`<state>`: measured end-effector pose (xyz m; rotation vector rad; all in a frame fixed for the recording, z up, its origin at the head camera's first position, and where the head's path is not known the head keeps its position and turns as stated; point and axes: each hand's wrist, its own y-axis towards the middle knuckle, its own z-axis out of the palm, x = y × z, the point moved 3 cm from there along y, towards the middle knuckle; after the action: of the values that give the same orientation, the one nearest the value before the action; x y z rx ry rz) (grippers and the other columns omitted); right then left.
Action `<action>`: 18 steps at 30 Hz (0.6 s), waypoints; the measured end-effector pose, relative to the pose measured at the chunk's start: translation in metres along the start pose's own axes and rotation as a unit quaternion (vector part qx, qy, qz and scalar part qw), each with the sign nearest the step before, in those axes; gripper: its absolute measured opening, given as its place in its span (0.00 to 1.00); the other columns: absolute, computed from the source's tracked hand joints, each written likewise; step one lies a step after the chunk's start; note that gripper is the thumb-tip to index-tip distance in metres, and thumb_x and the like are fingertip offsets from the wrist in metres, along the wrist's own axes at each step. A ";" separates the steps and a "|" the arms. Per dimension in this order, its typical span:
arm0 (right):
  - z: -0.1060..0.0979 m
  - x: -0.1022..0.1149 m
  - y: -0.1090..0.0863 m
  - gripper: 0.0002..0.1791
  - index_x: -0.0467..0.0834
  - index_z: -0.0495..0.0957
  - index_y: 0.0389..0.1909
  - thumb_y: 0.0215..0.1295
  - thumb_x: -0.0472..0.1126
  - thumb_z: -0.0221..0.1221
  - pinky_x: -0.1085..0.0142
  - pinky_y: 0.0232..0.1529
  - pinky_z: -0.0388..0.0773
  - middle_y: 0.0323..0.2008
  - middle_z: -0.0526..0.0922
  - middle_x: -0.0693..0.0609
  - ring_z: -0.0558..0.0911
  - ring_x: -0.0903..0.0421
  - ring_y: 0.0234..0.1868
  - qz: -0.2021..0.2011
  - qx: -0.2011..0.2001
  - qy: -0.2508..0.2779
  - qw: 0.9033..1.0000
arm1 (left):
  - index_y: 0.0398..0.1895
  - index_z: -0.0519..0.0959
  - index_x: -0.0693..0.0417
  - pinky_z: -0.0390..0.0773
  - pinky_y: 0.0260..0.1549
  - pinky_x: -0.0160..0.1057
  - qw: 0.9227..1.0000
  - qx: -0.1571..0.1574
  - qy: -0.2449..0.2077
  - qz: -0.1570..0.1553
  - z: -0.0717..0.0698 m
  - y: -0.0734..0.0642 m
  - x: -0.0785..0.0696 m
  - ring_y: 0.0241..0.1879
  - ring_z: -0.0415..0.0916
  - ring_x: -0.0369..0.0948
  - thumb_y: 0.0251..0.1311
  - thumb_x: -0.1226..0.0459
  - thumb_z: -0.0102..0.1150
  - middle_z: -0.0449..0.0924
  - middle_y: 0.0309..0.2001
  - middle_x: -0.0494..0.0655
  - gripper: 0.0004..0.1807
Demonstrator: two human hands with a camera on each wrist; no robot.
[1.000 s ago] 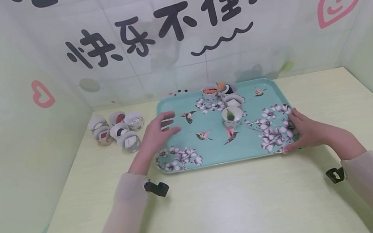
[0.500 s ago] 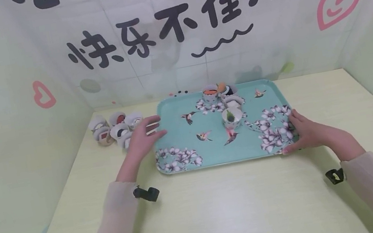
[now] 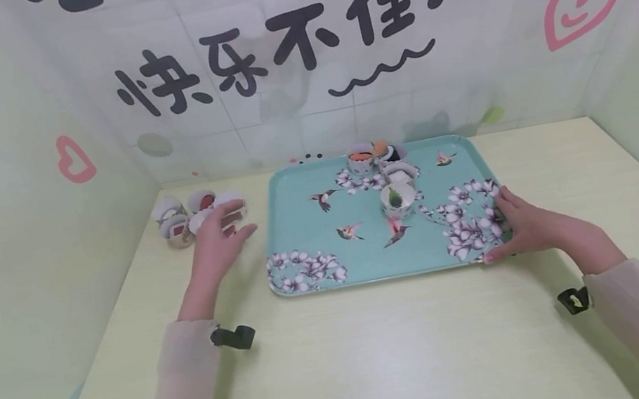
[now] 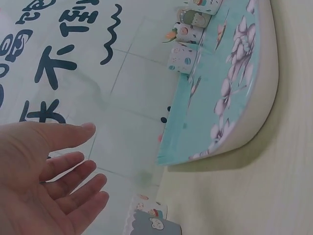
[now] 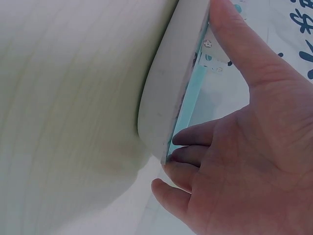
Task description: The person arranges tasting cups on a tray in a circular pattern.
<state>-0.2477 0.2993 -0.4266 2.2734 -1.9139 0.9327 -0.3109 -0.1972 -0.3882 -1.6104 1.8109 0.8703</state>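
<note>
My left hand [image 3: 214,246] hovers over the front of a cluster of small paper cups at the table's left, its fingers spread and nothing in them. It hides some of the cups; a cup with a dark red filling [image 3: 202,201] and a pinkish cup [image 3: 177,233] show beside it. At the right front corner of a turquoise flowered tray [image 3: 311,226], my right hand [image 3: 532,225] holds the rim, thumb along the front edge and fingertips bent over the side. Several filled cups stand on the tray, among them a white one with a green leaf [image 3: 397,201] and one with orange filling [image 3: 360,160].
A pale wooden table [image 3: 374,361] carries everything. Behind it rises a white printed wall covering [image 3: 301,96] with large black characters, close to the tray's far edge. Side panels with pink hearts [image 3: 73,159] bound the left and right.
My left hand has moved leftward from above the tray's left edge to over the cups on the table. My right hand and the tray have stayed in place.
</note>
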 end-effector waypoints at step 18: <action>0.000 0.001 -0.002 0.76 0.21 0.31 0.73 0.48 0.61 0.74 0.30 0.72 0.45 0.73 0.27 0.20 0.36 0.23 0.74 -0.007 -0.004 0.006 1.000 | 0.72 0.62 0.65 0.65 0.69 0.59 0.994 -0.088 0.022 -0.054 -0.030 -0.008 0.031 0.70 0.62 0.61 0.62 0.60 0.66 0.63 0.71 0.66 0.38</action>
<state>-0.2462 0.2991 -0.4251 2.2684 -1.8899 0.9346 -0.3064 -0.2406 -0.3934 -1.8322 1.6982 0.9741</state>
